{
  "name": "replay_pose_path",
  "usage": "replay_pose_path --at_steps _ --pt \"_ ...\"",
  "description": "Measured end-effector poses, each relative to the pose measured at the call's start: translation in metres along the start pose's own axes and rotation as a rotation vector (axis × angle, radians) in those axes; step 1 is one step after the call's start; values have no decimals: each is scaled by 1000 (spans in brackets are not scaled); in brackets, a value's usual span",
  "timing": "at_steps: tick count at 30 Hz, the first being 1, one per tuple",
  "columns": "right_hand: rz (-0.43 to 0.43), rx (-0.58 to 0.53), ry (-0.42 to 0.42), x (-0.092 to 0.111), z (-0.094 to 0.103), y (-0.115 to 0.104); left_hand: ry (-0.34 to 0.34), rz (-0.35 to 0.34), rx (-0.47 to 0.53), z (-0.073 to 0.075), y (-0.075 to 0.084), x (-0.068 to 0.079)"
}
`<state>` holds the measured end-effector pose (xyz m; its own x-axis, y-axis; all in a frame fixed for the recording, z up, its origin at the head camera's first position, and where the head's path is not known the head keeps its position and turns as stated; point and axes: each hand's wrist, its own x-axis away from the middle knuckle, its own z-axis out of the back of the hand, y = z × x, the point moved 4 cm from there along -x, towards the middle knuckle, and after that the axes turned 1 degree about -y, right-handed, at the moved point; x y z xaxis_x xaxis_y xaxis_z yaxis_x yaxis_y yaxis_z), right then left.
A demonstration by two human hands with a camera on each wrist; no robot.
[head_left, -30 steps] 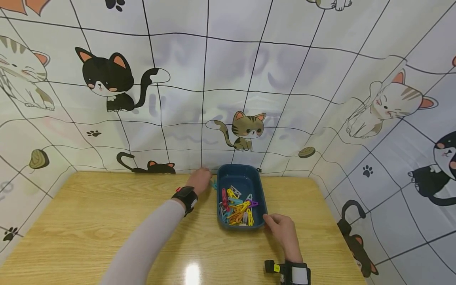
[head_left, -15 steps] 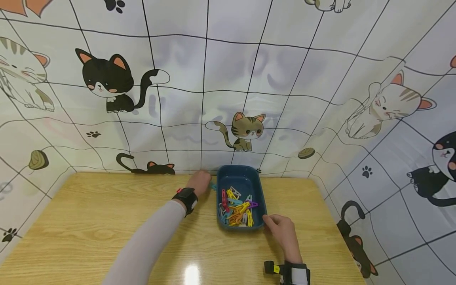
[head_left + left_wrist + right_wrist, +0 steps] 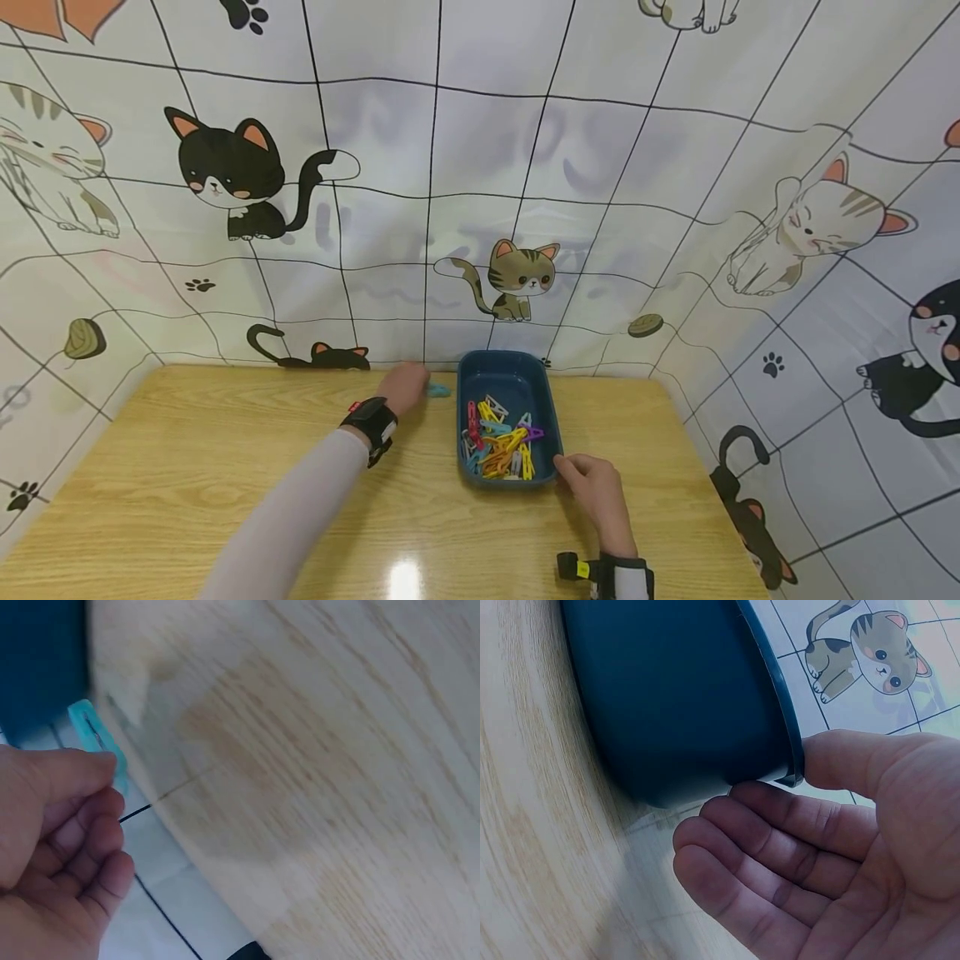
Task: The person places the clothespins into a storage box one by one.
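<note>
My left hand (image 3: 403, 388) is near the table's back edge, left of the dark blue bin. Between its thumb and curled fingers it pinches a light blue clothespin (image 3: 97, 736), which points toward the bin (image 3: 504, 363). Several clothespins (image 3: 501, 442) in yellow, orange, red, purple, grey and blue lie heaped in the bin's near half. At the bin's near right corner my right hand (image 3: 594, 490) grips the rim. In the right wrist view its thumb (image 3: 840, 761) lies on the rim's edge, with the fingers below against the bin's outer wall.
The wooden table (image 3: 225, 467) ends at the back against a white sheet (image 3: 382, 208) printed with cats and grid lines. That sheet continues along the right side. Each wrist wears a black strap with a camera, such as the left strap (image 3: 372, 427).
My left hand has moved a little left, away from the bin, and the light blue clothespin shows more fully. My right hand and the bin have stayed in place.
</note>
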<state>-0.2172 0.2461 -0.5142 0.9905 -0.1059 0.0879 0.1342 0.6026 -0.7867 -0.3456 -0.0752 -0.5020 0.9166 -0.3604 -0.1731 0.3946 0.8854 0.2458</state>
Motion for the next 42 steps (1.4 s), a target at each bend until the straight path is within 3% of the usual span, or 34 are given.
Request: replay_pose_path --at_steps 9,14,22,29,42 --pt "-1 -12 -4 0 -2 2 112 150 196 26 6 23" --pt "3 2 -2 0 -1 2 189 203 244 35 15 33" --pt "3 1 -8 2 0 0 361 76 177 44 48 48" --pt "-7 -1 -3 1 0 2 384 20 170 47 80 53" --pt "-5 2 0 1 0 2 338 -81 75 25 118 51"
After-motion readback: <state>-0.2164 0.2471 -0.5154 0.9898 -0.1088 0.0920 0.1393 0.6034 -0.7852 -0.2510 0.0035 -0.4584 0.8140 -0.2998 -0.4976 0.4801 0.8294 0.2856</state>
